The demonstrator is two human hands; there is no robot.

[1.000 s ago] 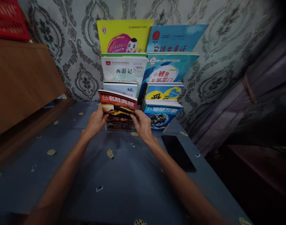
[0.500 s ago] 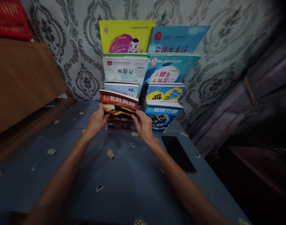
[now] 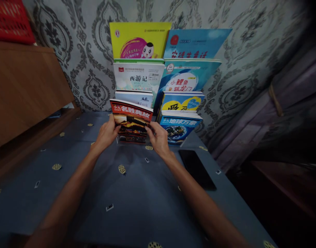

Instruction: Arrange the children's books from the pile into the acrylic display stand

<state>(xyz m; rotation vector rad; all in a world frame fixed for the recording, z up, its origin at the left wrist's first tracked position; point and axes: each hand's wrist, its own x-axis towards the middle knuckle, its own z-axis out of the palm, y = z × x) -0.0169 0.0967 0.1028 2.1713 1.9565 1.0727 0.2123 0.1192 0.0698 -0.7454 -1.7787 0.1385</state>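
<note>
Between my two hands stands a thin book (image 3: pixel 132 119) with a red title band and a dark landscape photo, in the front left of a tiered group of books. My left hand (image 3: pixel 107 132) grips its left edge, thumb across the cover. On its right edge my right hand (image 3: pixel 158 137) does the same; fingers behind the cover are hidden. Directly behind is a pale blue book (image 3: pixel 137 98), then a white book (image 3: pixel 138 77) and a yellow-green book (image 3: pixel 139 39). Right of my right hand is a blue book with a globe picture (image 3: pixel 178 131).
A yellow and blue book (image 3: pixel 184 102), a teal book (image 3: pixel 191 74) and a blue book (image 3: pixel 196 43) rise at the right. A black phone-like slab (image 3: pixel 196 169) lies on the patterned blue tablecloth (image 3: pixel 137 206). At the left are a wooden cabinet (image 3: pixel 26 89) and red basket (image 3: pixel 11 22).
</note>
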